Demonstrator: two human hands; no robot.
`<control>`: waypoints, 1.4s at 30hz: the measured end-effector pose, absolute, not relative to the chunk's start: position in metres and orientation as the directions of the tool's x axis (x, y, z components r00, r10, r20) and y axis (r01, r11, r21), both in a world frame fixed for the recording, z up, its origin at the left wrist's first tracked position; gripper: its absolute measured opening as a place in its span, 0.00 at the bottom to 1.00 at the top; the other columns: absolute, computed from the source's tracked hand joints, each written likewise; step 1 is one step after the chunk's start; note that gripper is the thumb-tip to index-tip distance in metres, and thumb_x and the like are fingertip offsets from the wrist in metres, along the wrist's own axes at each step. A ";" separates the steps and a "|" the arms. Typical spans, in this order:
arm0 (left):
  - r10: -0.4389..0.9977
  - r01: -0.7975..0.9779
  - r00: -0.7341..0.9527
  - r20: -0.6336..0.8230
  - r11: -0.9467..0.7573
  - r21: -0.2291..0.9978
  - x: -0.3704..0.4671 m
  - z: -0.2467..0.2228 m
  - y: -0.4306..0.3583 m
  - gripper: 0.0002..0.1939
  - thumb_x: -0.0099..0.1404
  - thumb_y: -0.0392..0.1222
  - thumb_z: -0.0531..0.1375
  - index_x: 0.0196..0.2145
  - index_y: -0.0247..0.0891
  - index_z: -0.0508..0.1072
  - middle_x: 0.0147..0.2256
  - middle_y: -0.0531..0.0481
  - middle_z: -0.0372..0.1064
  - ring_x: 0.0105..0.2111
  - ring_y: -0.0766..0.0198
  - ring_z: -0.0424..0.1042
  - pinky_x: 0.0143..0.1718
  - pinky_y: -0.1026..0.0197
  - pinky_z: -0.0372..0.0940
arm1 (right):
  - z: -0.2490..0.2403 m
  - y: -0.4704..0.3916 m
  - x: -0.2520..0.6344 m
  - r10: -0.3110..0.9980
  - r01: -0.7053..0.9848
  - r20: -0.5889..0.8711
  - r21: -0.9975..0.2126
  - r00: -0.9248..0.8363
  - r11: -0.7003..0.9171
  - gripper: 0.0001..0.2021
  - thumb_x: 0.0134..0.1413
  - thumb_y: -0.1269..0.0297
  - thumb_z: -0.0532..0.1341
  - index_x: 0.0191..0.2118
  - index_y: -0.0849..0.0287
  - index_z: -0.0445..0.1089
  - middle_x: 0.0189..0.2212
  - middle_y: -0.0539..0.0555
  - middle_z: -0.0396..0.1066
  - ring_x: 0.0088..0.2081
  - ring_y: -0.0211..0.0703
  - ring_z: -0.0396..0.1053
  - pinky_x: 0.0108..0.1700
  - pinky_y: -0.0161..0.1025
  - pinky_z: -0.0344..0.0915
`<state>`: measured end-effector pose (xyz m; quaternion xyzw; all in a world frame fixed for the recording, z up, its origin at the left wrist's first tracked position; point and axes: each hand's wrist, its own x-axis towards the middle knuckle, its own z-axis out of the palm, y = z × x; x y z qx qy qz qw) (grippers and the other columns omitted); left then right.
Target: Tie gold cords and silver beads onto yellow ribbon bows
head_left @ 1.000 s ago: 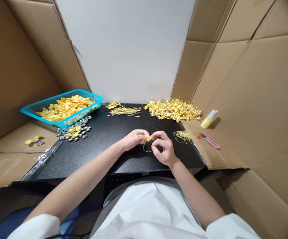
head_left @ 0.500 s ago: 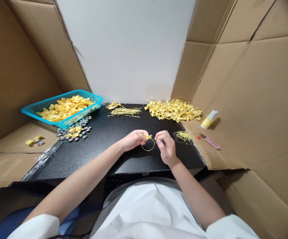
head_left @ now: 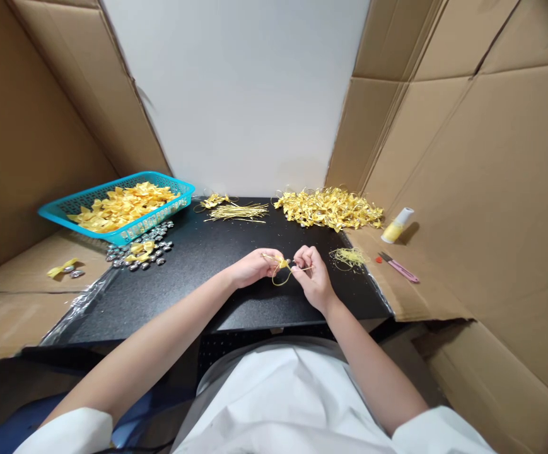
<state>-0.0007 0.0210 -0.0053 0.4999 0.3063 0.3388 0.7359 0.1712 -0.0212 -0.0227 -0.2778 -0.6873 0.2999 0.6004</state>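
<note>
Over the front of the black table, my left hand (head_left: 253, 268) is closed on a small yellow ribbon bow (head_left: 283, 263), gripping it between thumb and fingers. A thin gold cord (head_left: 280, 284) hangs from the bow in a small loop below. Close by on the right, my right hand (head_left: 314, 277) pinches the cord between thumb and curled fingers, and a straight piece of it crosses the thumb. Part of the bow and the cord's path behind the fingers are hidden.
A blue basket (head_left: 46, 210) of yellow bows stands at left, with silver beads (head_left: 160, 261) before it. Gold cords (head_left: 238, 212) and a pile of corded bows (head_left: 330, 209) lie behind. At right are yellow thread scraps (head_left: 349, 257), pink snips (head_left: 403, 270) and a thread spool (head_left: 396, 227).
My right thumb and fingers have shifted on the cord, and a straight length now shows across the thumb. The loop below the bow looks smaller. My left hand has hardly moved.
</note>
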 end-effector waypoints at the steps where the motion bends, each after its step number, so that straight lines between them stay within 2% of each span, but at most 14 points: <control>1: 0.805 -0.195 0.583 -0.110 0.270 0.943 -0.001 -0.005 0.021 0.13 0.45 0.40 0.70 0.24 0.32 0.71 0.20 0.54 0.63 0.21 0.73 0.59 0.26 0.66 0.54 | -0.023 -0.021 0.171 0.734 0.046 0.669 -0.735 -0.112 0.677 0.13 0.52 0.67 0.57 0.29 0.54 0.48 0.28 0.46 0.53 0.31 0.36 0.56 0.35 0.36 0.57; 5: 0.805 -0.193 0.584 -0.106 0.265 0.945 -0.001 -0.005 0.021 0.13 0.45 0.41 0.70 0.24 0.32 0.70 0.20 0.54 0.64 0.21 0.73 0.60 0.26 0.66 0.55 | -0.021 -0.023 0.170 0.771 0.140 0.624 -0.759 -0.125 0.636 0.05 0.54 0.66 0.58 0.34 0.55 0.59 0.26 0.46 0.56 0.27 0.35 0.57 0.31 0.34 0.59; 7: 0.809 -0.191 0.577 -0.110 0.265 0.945 0.000 -0.005 0.020 0.13 0.45 0.40 0.70 0.23 0.32 0.70 0.20 0.54 0.63 0.21 0.73 0.60 0.25 0.67 0.54 | -0.019 -0.024 0.169 0.783 0.170 0.600 -0.765 -0.161 0.621 0.04 0.56 0.64 0.59 0.37 0.56 0.64 0.23 0.45 0.57 0.25 0.34 0.57 0.29 0.33 0.60; 11: 0.813 -0.199 0.572 -0.113 0.271 0.942 -0.001 -0.006 0.021 0.12 0.45 0.39 0.69 0.22 0.32 0.70 0.20 0.55 0.62 0.21 0.74 0.59 0.24 0.68 0.53 | -0.015 -0.026 0.170 0.740 0.254 0.652 -0.696 -0.168 0.671 0.05 0.56 0.61 0.62 0.34 0.56 0.69 0.22 0.45 0.58 0.24 0.34 0.56 0.28 0.34 0.59; 17: 0.807 -0.205 0.580 -0.111 0.277 0.939 -0.002 -0.008 0.023 0.11 0.44 0.38 0.69 0.22 0.32 0.70 0.21 0.54 0.64 0.22 0.74 0.60 0.25 0.68 0.54 | -0.014 -0.024 0.171 0.652 0.343 0.748 -0.584 -0.125 0.736 0.06 0.54 0.62 0.65 0.31 0.55 0.68 0.23 0.46 0.60 0.27 0.37 0.59 0.32 0.37 0.59; 30: 0.808 -0.213 0.581 -0.096 0.265 0.940 -0.002 -0.010 0.025 0.09 0.46 0.37 0.68 0.21 0.32 0.71 0.21 0.53 0.64 0.23 0.73 0.60 0.25 0.68 0.54 | -0.011 -0.023 0.170 0.664 0.357 0.730 -0.585 -0.161 0.729 0.07 0.54 0.64 0.64 0.27 0.56 0.68 0.26 0.49 0.67 0.31 0.40 0.63 0.37 0.41 0.60; 42: 0.857 -0.233 0.510 -0.073 0.220 0.947 0.000 -0.009 0.024 0.10 0.46 0.39 0.68 0.23 0.33 0.71 0.23 0.52 0.67 0.22 0.73 0.60 0.26 0.67 0.55 | -0.015 -0.021 0.169 0.621 0.444 0.755 -0.492 -0.210 0.749 0.08 0.53 0.63 0.66 0.26 0.56 0.70 0.24 0.49 0.68 0.31 0.40 0.64 0.38 0.42 0.58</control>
